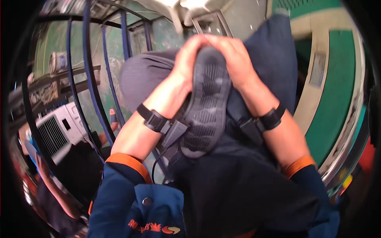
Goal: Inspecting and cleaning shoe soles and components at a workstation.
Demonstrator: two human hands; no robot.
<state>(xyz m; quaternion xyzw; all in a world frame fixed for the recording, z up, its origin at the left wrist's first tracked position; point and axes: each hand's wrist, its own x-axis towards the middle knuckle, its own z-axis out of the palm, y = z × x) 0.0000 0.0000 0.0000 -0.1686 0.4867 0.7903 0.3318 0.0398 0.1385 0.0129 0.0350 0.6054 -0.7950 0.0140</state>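
Observation:
A dark grey shoe (207, 101) lies along the middle of my lap with its ribbed sole facing up and its toe pointing away from me. My left hand (187, 59) is closed round the left side of the toe end. From the other side my right hand (235, 59) wraps the same toe, and the fingers of both hands meet over its tip. The fingertips are hidden beneath the shoe. Whether a foot is inside it I cannot tell. Each wrist wears a black strap with a small device, the left device (174, 133) close beside the shoe's heel half.
Dark blue metal bars (90, 71) of a rack stand on my left. Beyond them are a white box-shaped unit with a grille (53, 133) and another person's arm (59, 194). On my right runs a green-topped surface with a beige border (317, 103). White material (198, 10) hangs ahead.

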